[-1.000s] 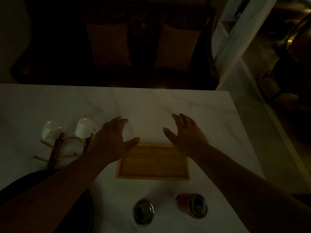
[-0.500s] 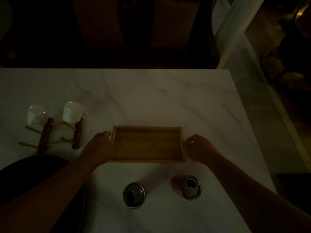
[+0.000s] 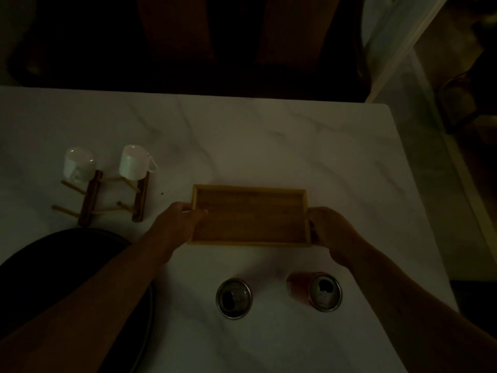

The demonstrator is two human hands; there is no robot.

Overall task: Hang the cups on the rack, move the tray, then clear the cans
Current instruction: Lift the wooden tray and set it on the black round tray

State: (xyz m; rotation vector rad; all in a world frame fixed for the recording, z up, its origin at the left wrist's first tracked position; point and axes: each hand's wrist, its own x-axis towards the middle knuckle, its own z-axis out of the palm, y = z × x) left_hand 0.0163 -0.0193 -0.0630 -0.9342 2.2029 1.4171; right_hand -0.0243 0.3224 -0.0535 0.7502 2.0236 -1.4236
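A rectangular wooden tray (image 3: 250, 215) lies at the middle of the white marble table (image 3: 269, 135). My left hand (image 3: 174, 227) grips its left end, thumb over the rim. My right hand (image 3: 332, 232) grips its right end. Two white cups (image 3: 79, 164) (image 3: 133, 161) hang upside down on the wooden peg rack (image 3: 91, 201) at the left. Two opened cans stand near the front edge: a silver one (image 3: 234, 298) and a reddish one (image 3: 321, 291). The scene is very dim.
A dark round object (image 3: 67, 265) overlaps the table's front left, under my left forearm. Dark chairs (image 3: 236, 36) stand beyond the far edge. The table's right edge (image 3: 419, 200) drops to the floor.
My hands came down from above the tray and closed on its two ends. The tray sits slightly farther from the cans than before.
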